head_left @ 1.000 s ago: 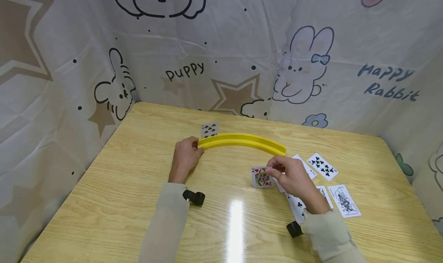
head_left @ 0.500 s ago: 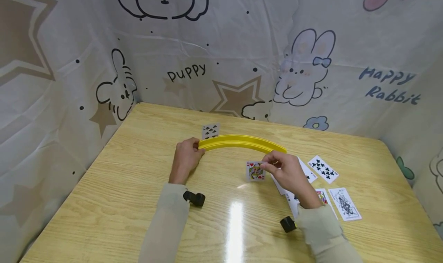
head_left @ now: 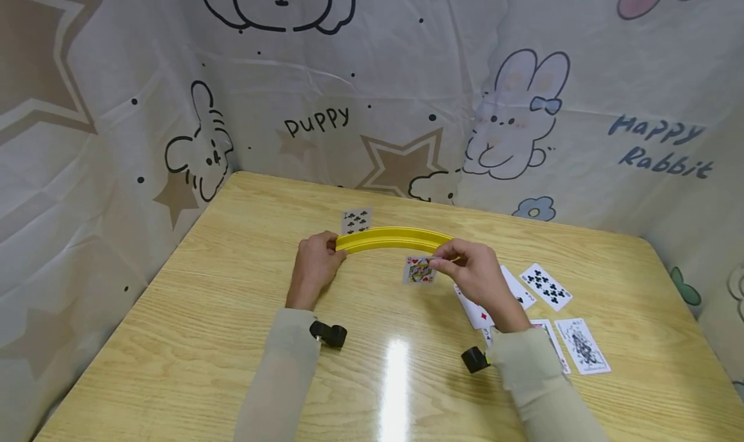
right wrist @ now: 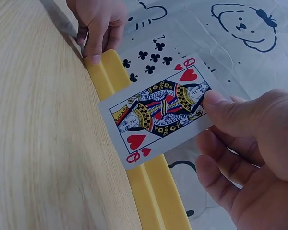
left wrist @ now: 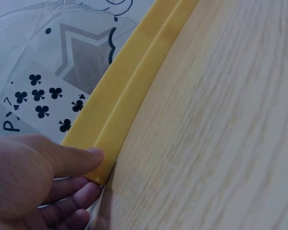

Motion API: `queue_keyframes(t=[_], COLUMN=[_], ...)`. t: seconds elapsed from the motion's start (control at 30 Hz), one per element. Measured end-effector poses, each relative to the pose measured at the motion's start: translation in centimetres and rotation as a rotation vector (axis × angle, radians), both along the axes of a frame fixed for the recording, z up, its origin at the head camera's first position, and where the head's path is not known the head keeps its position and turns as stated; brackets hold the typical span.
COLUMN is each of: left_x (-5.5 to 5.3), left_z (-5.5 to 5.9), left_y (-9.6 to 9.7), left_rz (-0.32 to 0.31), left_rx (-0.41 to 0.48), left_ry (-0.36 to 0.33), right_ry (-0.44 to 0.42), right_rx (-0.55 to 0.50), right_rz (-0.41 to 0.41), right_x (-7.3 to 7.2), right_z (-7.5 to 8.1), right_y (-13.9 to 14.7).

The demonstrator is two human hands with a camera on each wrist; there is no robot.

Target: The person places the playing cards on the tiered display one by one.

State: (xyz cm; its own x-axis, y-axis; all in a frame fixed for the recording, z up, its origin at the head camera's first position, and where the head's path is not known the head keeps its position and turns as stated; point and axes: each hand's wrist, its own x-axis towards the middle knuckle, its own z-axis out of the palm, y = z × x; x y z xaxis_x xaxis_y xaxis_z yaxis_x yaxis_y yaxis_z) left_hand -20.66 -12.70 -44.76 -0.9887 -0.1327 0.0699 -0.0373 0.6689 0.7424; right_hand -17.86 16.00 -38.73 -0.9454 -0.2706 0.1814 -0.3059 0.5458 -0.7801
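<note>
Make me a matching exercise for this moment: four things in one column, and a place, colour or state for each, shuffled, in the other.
Column one
1. queen of hearts
2. seven of clubs
3. curved rack
4. card with a dark figure

Column two
A. standing at the rack end that the left hand holds
B. lying on the table, the card farthest right in the head view
C. pinched by the right hand
D. yellow

Pairs: 1-C, 2-A, 3-D, 4-B
</note>
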Motion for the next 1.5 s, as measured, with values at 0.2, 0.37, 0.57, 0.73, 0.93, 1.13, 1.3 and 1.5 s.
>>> queue_keyframes(t=[0.2, 0.37, 0.57, 0.73, 0.93, 1.13, 1.3, 1.5], left_x=[0.0, 0.0, 0.1, 0.1, 0.0, 0.1, 0.2, 0.1], left_z=[0.0, 0.1, 0.2, 0.1, 0.0, -0.1, -0.1, 0.0], left_y=[0.0, -0.1, 0.1, 0.2, 0.1, 0.0, 0.0, 0.1], left_rz=[-0.003, 0.0, -0.001, -0.001, 0.002, 0.007, 0.017, 0.013], left_rx=[0.012, 0.009, 0.008, 0.01, 0.014, 0.022, 0.025, 0.02], left_ry=[-0.004, -0.005, -0.01, -0.018, -0.013, -0.023, -0.029, -0.031], right_ry=[0.009, 0.012, -0.025, -0.02, -0.023, -0.03, -0.037, -0.036], right_rx=[-0.031, -0.042, -0.072, -0.077, -0.093, -0.092, -0.082, -0.091], right_rz=[0.007, 0.001, -0.014, -0.015, 0.006, 0.01, 0.025, 0.032], right_x=[-0.9, -1.7, -2.3, -2.9, -3.8, -4.5, -5.0, -5.7], right_z=[0.1, -0.1, -0.5, -0.9, -1.2, -1.5, -1.5, -1.4], right_y=[-0.8, -1.3, -1.8, -2.2, -2.6, -3.2, -3.8, -4.3])
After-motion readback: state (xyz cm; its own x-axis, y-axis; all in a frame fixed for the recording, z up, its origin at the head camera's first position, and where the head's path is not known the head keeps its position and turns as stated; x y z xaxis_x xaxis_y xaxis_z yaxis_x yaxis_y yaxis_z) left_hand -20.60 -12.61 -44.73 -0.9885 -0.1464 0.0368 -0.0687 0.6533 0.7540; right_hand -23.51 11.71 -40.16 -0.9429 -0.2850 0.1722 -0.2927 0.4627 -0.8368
